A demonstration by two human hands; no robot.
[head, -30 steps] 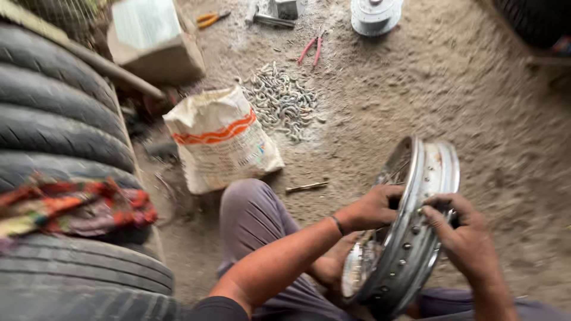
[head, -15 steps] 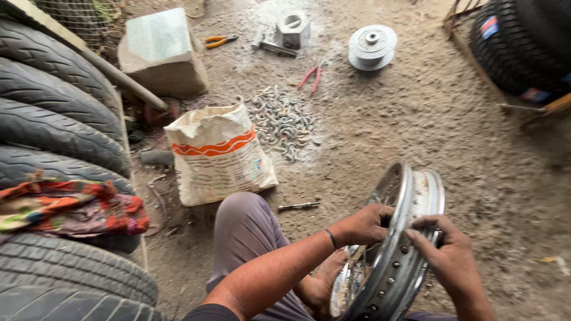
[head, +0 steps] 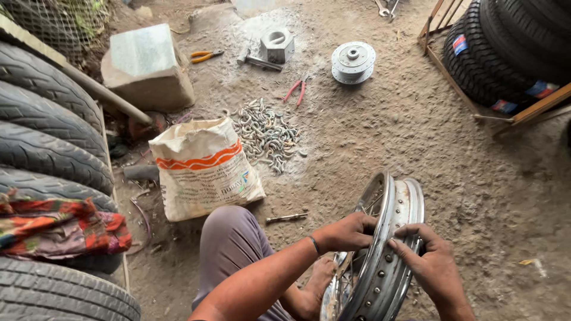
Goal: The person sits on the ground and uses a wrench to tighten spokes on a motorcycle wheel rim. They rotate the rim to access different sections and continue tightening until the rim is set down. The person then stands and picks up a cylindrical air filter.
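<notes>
Since the earlier frames both hands have stayed on the wheel rim (head: pixel 380 249), and the view has lifted to take in more of the dirt floor (head: pixel 416 137) toward its far edge.

Left edge of floor: stacked tyres (head: pixel 47 131), patterned cloth (head: pixel 53 229) draped over them. Far-left corner: stone block (head: pixel 146 65), orange-handled pliers (head: pixel 205 56) just beside it. Nearer: printed sack (head: pixel 202 169), upright, with a heap of small metal pieces (head: pixel 267 135) next to it. Farther back: a metal block (head: pixel 276 44), red-handled pliers (head: pixel 297 89) and a round hub (head: pixel 353 61). A loose bolt (head: pixel 286 217) lies between sack and rim.

Near edge, centre-right: chrome rim standing on edge, tilted, held above the person's knee (head: pixel 232 244).
Left hand (head: pixel 348 232): fingers curled shut over the rim's left flange.
Right hand (head: pixel 431 261): fingers wrapped over the rim's outer band, thumb pressed near the spoke holes.

Far-right corner: more tyres (head: pixel 511 41) in a wooden rack (head: pixel 458 89).
</notes>
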